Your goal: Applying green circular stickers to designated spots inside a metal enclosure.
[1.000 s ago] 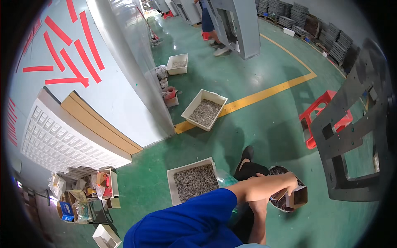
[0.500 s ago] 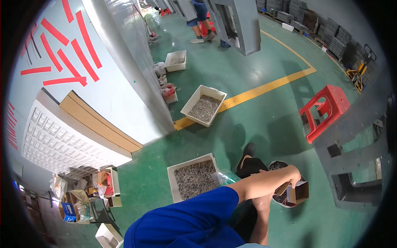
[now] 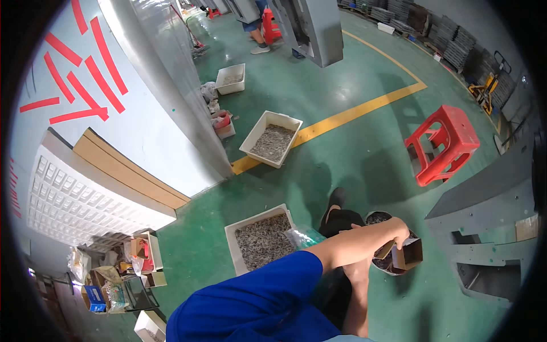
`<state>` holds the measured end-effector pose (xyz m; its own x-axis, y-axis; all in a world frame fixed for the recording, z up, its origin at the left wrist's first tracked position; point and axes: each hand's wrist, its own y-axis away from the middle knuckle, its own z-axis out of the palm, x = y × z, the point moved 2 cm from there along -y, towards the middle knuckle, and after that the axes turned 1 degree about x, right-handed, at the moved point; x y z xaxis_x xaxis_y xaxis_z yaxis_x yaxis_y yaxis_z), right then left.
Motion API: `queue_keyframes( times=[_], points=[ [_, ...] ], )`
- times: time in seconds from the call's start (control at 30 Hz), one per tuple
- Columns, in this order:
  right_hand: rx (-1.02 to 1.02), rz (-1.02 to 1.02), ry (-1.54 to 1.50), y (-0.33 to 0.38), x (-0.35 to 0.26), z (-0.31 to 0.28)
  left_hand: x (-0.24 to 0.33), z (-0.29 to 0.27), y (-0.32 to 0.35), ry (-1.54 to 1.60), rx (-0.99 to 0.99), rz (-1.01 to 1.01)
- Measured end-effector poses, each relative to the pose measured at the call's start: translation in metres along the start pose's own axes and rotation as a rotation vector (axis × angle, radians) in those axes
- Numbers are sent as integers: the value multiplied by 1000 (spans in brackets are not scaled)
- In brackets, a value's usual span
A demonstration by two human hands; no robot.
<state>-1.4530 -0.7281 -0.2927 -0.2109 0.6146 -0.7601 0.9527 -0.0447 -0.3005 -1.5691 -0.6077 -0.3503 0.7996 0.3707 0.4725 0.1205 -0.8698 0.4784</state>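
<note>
My left arm, in a blue sleeve, reaches across to the right. My left hand [image 3: 400, 232] is closed at the edge of a small open cardboard box [image 3: 411, 255], with the fingers bent down inside its flaps. The box sits tilted over the rim of a round bucket [image 3: 378, 217] that holds dark small pieces. My right forearm rises from the lower edge and passes beneath the left one. Of my right hand [image 3: 354, 226] only a little skin shows beside my dark-trousered knee; the left forearm hides the rest. A clear greenish plastic bag [image 3: 303, 237] lies by my leg.
A white tub [image 3: 231, 239] full of small grey-brown pieces stands left of my leg, with another such tub [image 3: 246, 149] further ahead. A red stool [image 3: 450, 142] and a grey metal machine frame [image 3: 484, 228] stand right. Boxes of odds and ends [image 3: 105, 290] lie left.
The whole view has shifted slightly, so stool, tubs and machine frame sit elsewhere in the picture. My left hand stays at the cardboard box; the person in the background has moved a leg.
</note>
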Motion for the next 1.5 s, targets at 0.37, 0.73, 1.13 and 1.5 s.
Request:
queue_keyframes(
  times=[0.37,0.73,1.13,1.5],
  points=[
    [1,27,-47,-2,2,-1,-2,-2,-8,25,-72,-36],
    [11,10,-65,0,11,2,-4,0,-7,23,22,6],
    [21,33,-135,3,9,3,-4,-2,-2,17,-13,-4],
    [-3,-2,-55,-2,-1,0,-5,-1,-3,34,-13,-7]
  ],
)
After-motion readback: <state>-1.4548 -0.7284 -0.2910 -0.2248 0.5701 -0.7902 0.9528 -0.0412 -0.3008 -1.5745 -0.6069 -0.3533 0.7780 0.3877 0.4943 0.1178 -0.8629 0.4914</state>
